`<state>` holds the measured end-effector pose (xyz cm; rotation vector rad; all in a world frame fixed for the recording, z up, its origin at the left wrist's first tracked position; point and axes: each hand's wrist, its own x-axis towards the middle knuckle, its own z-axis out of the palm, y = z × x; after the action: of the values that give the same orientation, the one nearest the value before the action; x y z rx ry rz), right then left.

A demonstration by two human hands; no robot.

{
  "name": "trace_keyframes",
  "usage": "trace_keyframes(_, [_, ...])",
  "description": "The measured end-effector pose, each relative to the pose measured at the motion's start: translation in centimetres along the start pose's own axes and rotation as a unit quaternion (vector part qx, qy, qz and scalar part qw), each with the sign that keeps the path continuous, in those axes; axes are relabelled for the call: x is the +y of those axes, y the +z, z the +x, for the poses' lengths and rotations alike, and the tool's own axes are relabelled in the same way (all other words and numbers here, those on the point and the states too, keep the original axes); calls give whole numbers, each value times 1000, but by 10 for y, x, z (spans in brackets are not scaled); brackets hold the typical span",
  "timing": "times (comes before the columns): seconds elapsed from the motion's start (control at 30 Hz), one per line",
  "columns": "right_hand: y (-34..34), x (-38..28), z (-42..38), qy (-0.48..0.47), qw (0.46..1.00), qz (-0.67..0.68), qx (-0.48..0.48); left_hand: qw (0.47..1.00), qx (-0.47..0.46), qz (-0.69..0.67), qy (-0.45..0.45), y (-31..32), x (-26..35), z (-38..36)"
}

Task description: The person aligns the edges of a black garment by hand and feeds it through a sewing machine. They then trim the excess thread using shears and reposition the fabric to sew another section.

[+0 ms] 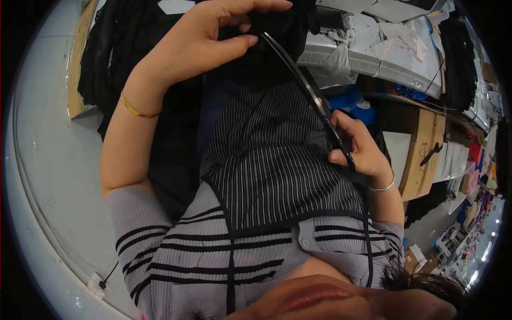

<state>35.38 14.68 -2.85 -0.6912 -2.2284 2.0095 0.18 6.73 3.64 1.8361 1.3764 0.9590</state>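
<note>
Print marks the cardboard box (425, 160) at 3 o'clock, too small to read; likewise the graduations along the counter (406, 82) edge near 2 o'clock. The scissors (304, 88), slim dark metal with black handles, run from the centre-right towards 12 o'clock; the blades look edge-on. The right hand (360, 146), at 3 o'clock, has its fingers curled around the handles. The left hand (205, 45), at 11 o'clock, has thumb and fingers apart beside soft black cloth (277, 40) at 12 o'clock; I cannot tell whether they pinch it. A pinstriped woven apron (282, 165) covers the lap over a ribbed grey top (197, 250). Crumpled clear plastic (340, 66) hangs by the counter; dark garments (120, 53) heap at 10 o'clock.
</note>
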Motion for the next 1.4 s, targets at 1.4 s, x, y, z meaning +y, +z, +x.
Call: trace_keyframes(1.4, [-15,-24,124,-112,952,-14,284,850,472,232,-3,19,-42,-5])
